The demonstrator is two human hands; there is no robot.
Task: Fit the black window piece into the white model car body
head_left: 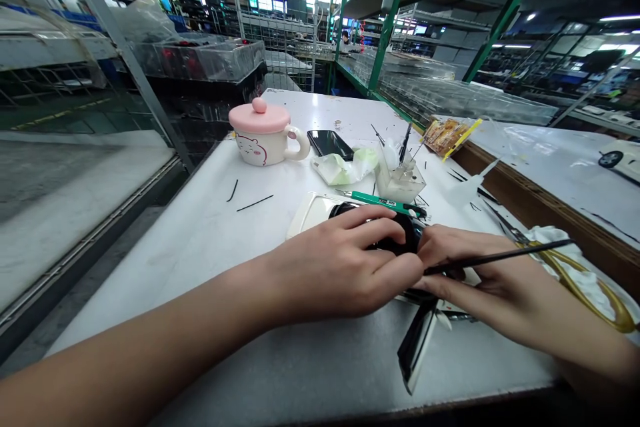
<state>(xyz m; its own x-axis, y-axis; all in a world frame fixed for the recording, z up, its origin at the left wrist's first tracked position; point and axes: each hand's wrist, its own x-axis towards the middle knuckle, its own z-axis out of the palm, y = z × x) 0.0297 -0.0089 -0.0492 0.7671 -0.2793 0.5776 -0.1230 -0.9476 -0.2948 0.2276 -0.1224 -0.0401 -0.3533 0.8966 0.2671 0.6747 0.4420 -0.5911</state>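
A white model car [311, 211] with black glass lies on the table, largely hidden under both hands. My left hand [345, 260] rests over it with curled fingers gripping its dark top. Thumb and fingers of my right hand [465, 263] pinch a thin black strip [515, 255], whose long end sticks out to the right. The strip's other end is hidden between the hands at the car's side. Below them, a black-and-white panel like an open car door [419, 345] juts toward me. Just beyond the car lies a green craft knife [385, 201].
A lidded pink-and-white mug [260, 140], a phone [330, 144], a crumpled wrapper [345, 168] and a tool holder [400, 177] stand beyond. Gold-handled scissors [570, 273], a dropper bottle [470, 188] and a snack packet [449, 137] lie right. Black strip offcuts [255, 203] lie left.
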